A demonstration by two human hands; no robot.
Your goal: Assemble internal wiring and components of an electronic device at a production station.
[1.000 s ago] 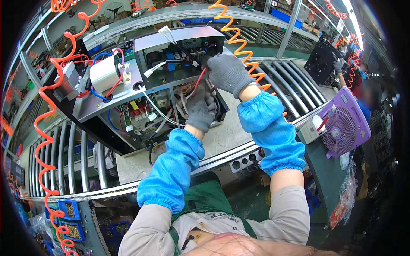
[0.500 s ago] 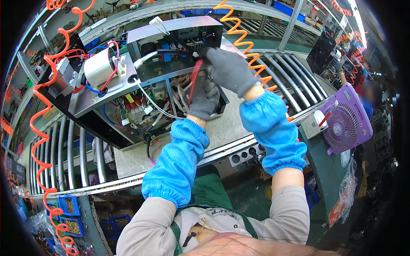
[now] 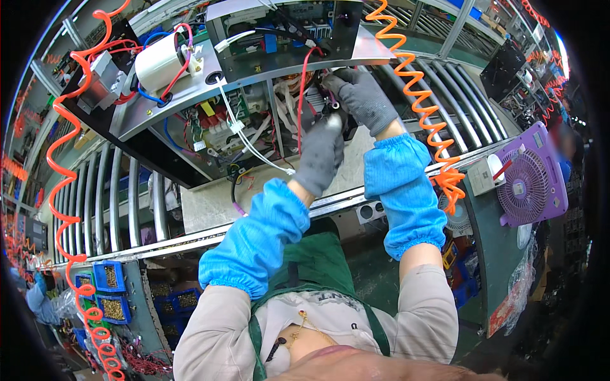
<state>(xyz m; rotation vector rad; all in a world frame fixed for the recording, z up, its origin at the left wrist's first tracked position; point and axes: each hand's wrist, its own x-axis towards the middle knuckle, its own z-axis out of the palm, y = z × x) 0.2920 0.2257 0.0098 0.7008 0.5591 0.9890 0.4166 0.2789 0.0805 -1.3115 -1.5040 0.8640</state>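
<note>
A black metal equipment housing (image 3: pixel 166 166) stands in front of me, its lower bay full of wiring and circuit boards. My left hand (image 3: pixel 322 152), in a grey glove, is closed at the bay's right end, beside a small ring terminal (image 3: pixel 335 106) on a dark cable end that it seems to pinch. My right hand (image 3: pixel 363 100), gloved too, reaches in from the right with bent fingers just above that terminal; what its fingertips grip is hidden. Left of my hands a red wire (image 3: pixel 301 101) hangs from the upper compartment. White leads (image 3: pixel 244 141) with a connector cross the bay's front.
A white cylinder (image 3: pixel 159 66) with red and blue wires sits on the housing's shelf. Coiled orange hoses (image 3: pixel 419 95) hang on both sides. Metal rollers (image 3: pixel 470 105) flank the work surface. At right stands a purple fan (image 3: pixel 532 176); blue bins (image 3: pixel 114 309) of small parts are lower left.
My right hand has come down from the upper compartment to the bay's right end. My left hand has shifted right and slightly lower. The red wire now hangs free of my hands.
</note>
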